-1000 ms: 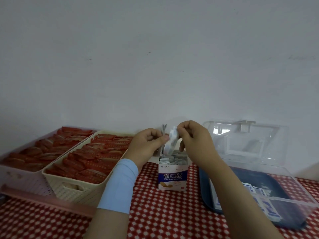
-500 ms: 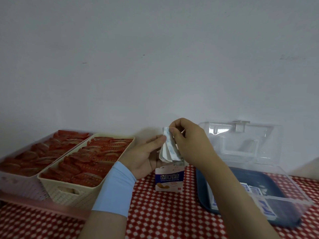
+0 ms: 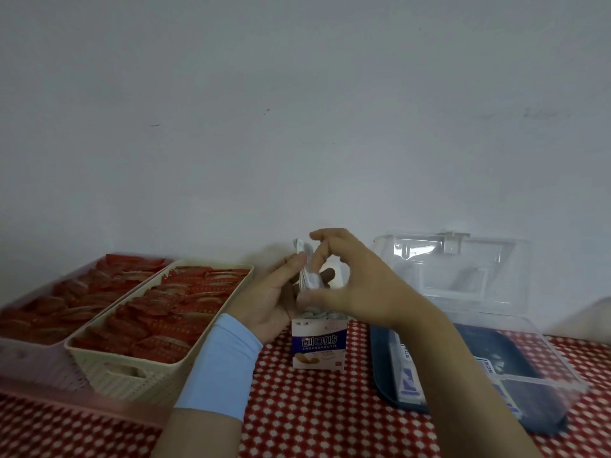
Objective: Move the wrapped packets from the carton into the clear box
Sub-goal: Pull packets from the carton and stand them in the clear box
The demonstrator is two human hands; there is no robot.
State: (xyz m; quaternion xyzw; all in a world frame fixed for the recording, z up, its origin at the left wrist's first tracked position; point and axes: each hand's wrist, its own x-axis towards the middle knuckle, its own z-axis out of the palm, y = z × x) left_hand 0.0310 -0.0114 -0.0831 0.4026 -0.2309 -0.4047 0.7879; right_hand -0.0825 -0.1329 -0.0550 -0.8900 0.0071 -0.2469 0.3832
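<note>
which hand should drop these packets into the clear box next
Probably the right hand. It and the left hand both hold the packets over the carton, but the clear box stands open on its side.

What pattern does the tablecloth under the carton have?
Red with small white checks; the head view shows the tablecloth best.

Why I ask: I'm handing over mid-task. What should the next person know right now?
Left hand holds a bundle of wrapped packets above the carton; the right hand pinches the same bundle.
Done: boxed packets lie in the open clear box.
Left: the carton holds more; this bundle likely goes into the box next.
</note>
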